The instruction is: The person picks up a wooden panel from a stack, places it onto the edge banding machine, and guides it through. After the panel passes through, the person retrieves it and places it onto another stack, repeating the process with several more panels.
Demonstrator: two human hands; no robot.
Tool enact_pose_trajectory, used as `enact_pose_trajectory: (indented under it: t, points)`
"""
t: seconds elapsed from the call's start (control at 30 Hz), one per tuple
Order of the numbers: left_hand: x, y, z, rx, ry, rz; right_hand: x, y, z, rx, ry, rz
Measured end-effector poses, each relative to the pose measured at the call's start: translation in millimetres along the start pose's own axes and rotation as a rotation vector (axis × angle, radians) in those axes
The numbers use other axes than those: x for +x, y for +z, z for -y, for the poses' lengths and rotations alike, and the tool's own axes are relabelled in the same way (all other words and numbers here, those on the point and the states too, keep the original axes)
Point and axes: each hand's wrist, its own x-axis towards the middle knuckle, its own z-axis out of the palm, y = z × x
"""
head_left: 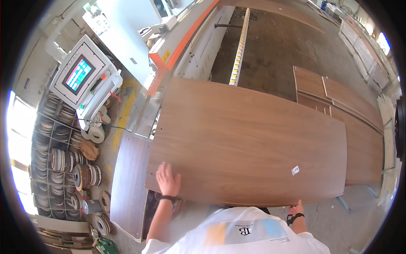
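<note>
A large brown wood-grain panel (245, 139) stretches across in front of me, with a small white label (295, 170) near its right end. On the panel's left near corner lies my left hand (168, 180), fingers stretched out over the surface. My right hand (297, 208) is at the near edge toward the right, its thumb up against the edge. The rest of its fingers seem curled under the panel and are mostly hidden. Dark bands circle both wrists.
Left of the panel is a pale board (130, 182). Beyond stands a machine with an orange rail (186, 40) and a roller bar (240, 46). A control screen (79, 74) hangs at left above edge-band rolls (86, 175). More brown panels (351, 122) are stacked at right.
</note>
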Motion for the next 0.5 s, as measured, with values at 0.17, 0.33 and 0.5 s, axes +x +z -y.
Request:
enact_pose_trajectory:
  t: [0.17, 0.33, 0.5]
  points:
    - [-38.7, 21.7, -56.8, 0.083, 0.014, 0.171, 55.6, -58.1, 24.4, 0.481, -0.077, -0.072]
    - [-42.8, 21.8, -60.7, 0.165, -0.025, 0.155, 58.0, -35.0, 56.1, 0.49, -0.042, -0.205]
    - [-39.5, 33.1, -68.6, 0.169, -0.032, 0.128, 105.9, -67.1, 38.3, 0.536, -0.049, -0.276]
